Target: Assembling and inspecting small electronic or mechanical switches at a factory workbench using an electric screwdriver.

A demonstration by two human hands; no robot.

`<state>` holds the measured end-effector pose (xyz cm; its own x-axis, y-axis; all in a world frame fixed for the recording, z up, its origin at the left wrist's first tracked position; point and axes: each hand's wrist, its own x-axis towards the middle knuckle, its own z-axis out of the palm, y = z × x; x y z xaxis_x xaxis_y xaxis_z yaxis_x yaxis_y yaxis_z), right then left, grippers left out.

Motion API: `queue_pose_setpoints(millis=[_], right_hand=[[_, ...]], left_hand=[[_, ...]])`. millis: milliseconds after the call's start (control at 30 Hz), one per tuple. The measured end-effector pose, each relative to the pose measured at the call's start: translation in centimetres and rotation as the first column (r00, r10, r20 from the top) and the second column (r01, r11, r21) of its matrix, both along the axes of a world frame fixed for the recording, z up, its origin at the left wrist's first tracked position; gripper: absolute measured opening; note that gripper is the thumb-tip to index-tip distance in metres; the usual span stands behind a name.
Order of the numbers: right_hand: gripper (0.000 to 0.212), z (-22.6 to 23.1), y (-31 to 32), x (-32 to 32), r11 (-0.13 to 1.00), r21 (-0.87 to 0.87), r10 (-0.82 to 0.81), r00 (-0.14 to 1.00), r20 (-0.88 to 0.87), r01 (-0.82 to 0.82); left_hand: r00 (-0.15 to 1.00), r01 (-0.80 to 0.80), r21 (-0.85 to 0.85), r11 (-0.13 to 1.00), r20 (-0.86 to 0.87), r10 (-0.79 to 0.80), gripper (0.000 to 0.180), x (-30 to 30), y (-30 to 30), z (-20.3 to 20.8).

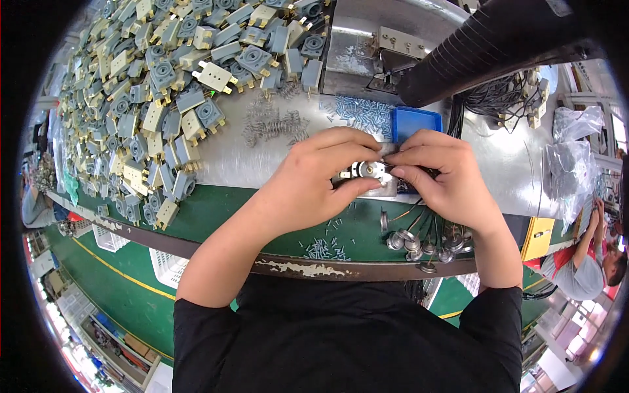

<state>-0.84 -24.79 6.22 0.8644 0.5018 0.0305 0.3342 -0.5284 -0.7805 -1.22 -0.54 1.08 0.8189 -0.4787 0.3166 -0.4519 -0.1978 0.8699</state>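
Note:
Between my hands, over the metal work plate, is a small round switch part with a white and metal face and a brass tab. My left hand grips it from the left, thumb below and fingers above. My right hand is closed at its right side, fingertips pinched together; what they hold is mostly hidden, though a thin dark wire shows there. Under my right hand lie several round metal discs on thin wires. Blue-white screws and a blue tray are just beyond my fingers.
Grey and cream switch housings are heaped at the left, with loose springs beside them. A thick black tube slants over the far right. Small screws lie near the front edge. A yellow box and another person are at right.

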Motion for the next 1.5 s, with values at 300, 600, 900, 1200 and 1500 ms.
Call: queue_pose_setpoints(millis=[300, 600, 900, 1200, 1500], right_hand=[[0.021, -0.8, -0.8, 2.0, 0.992, -0.031, 0.126, 0.986, 0.106, -0.124], [0.023, -0.4, -0.7, 1.5, 0.996, -0.019, 0.093, 0.967, 0.237, -0.091], [0.019, 0.2, 0.1, 0.8, 0.999, -0.042, 0.036, 0.974, 0.222, -0.028], [0.015, 0.2, 0.7, 0.9, 0.978, -0.061, 0.206, 0.94, 0.271, -0.197], [0.017, 0.6, 1.4, 0.8, 0.998, -0.027, 0.053, 0.987, 0.152, -0.049]], left_hand=[[0.999, 0.016, -0.039, 0.999, 0.042, -0.014, 0.034, 0.3, -0.1, -0.6], [0.999, 0.001, -0.008, 1.0, 0.045, -0.001, 0.033, -0.1, 0.0, -0.3], [0.997, 0.028, -0.028, 0.999, 0.069, -0.026, 0.032, 0.3, 0.3, -0.7], [0.998, 0.02, -0.049, 0.999, 0.066, -0.016, 0.031, 0.1, 0.3, -0.7], [0.999, -0.007, -0.013, 1.0, 0.05, 0.008, 0.033, -0.2, 0.0, -0.6]])
